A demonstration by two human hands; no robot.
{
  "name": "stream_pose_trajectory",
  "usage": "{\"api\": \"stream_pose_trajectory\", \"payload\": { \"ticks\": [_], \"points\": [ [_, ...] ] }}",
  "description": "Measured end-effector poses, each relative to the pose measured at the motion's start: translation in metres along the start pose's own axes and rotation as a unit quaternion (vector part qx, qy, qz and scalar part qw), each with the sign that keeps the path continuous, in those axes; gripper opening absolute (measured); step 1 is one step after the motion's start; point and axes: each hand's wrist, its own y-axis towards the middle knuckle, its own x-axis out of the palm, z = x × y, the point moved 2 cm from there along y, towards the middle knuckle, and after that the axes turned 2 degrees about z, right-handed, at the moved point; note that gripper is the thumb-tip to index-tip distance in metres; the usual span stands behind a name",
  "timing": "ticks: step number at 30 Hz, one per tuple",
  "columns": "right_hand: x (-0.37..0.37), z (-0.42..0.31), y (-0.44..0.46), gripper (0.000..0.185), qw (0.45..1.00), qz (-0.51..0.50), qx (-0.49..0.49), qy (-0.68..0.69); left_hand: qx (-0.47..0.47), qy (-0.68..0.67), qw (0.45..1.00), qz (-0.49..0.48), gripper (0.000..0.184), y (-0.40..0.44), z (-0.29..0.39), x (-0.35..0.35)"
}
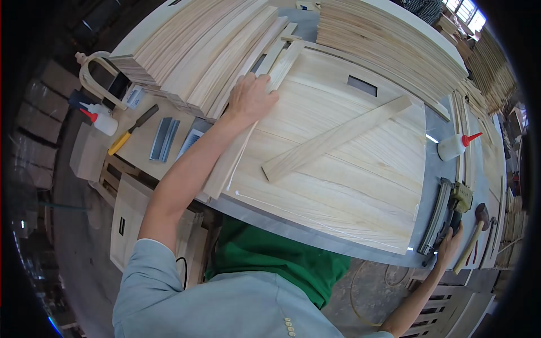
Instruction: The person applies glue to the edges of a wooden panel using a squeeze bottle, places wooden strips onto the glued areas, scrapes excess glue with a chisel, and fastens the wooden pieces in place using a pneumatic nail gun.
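Note:
A pale wooden panel (338, 191) with a rectangular slot lies on the bench in front of me, with white glue lines along its near and left edges. My left hand (252, 97) is closed around a narrow wooden strip (224, 173) at the panel's left side. Off to the right, my right hand (449, 243) grips the handle of a nail gun (442, 217), which rests at the bench edge; its fingers are partly hidden. Diagonally across the panel lies a loose wooden slat (338, 138).
Board stacks stand at the back left (203, 53) and back right (389, 39). At right are a glue bottle (451, 147) and a hammer (479, 225). On the left lie metal staple strips (164, 139), a yellow-handled tool (132, 130) and another glue bottle (105, 122).

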Motion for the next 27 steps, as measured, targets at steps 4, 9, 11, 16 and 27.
{"api": "stream_pose_trajectory", "payload": {
  "ticks": [4,9,11,16,27],
  "points": [
    [0.001,0.002,0.001,0.048,1.000,0.004,-0.006,0.006,-0.008,0.001,1.000,-0.005,0.043,0.007,0.002,0.004],
    [-0.002,-0.003,-0.001,0.048,1.000,0.002,0.002,0.012,-0.004,0.017,1.000,0.001,0.043,0.007,-0.003,0.009],
    [-0.004,-0.008,-0.001,0.047,1.000,-0.004,0.008,0.012,-0.008,0.018,1.000,-0.007,0.043,0.007,-0.004,0.011],
    [-0.003,-0.006,-0.002,0.047,1.000,-0.005,0.013,0.018,-0.018,0.005,0.999,-0.027,0.035,0.008,-0.003,0.011],
    [-0.004,-0.003,0.000,0.048,0.999,-0.015,0.019,0.045,-0.001,0.054,0.998,-0.015,0.035,0.013,-0.003,0.019]
  ]
}}
